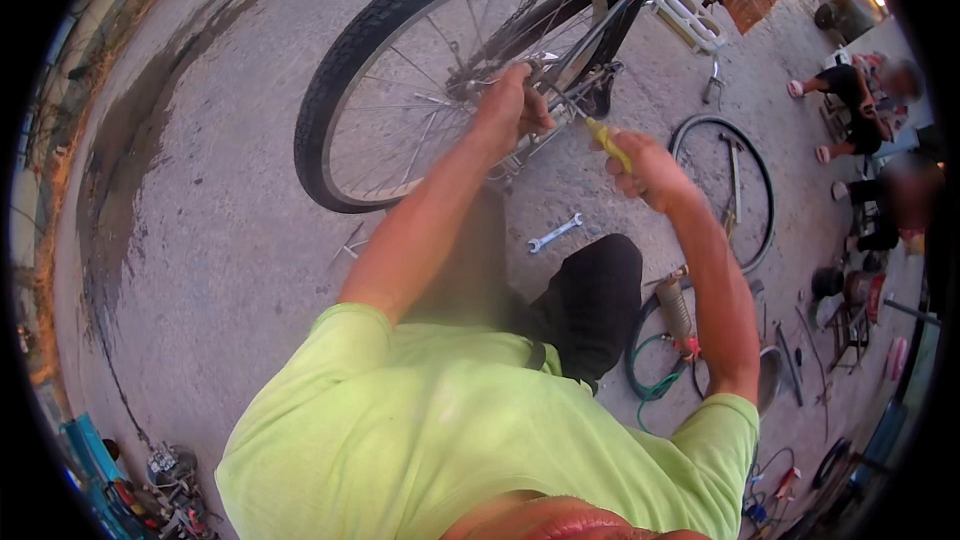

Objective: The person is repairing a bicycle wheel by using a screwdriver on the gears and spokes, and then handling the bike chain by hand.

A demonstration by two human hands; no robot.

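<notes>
In front of me a bicycle's knobbly-tyred wheel point(327, 90) stands with its spokes, hub and thin frame tubes close to my hands. My left hand point(510, 105) is at the hub area, its fingers curled in among the small parts there. What those fingers grip is hidden. Closed round the yellow handle of a screwdriver point(600, 132), my right hand point(645, 170) is just right of the wheel. The screwdriver's thin shaft points up and left toward the frame tubes near my left hand; where its tip rests I cannot make out.
An open-ended wrench point(555, 233) lies on the concrete by my knee. To the right are a loose tyre point(768, 175), a hammer point(735, 175), a pump point(676, 310) and a green hose point(655, 387). A white pedal point(690, 20) juts from the bicycle. People point(862, 100) sit at far right.
</notes>
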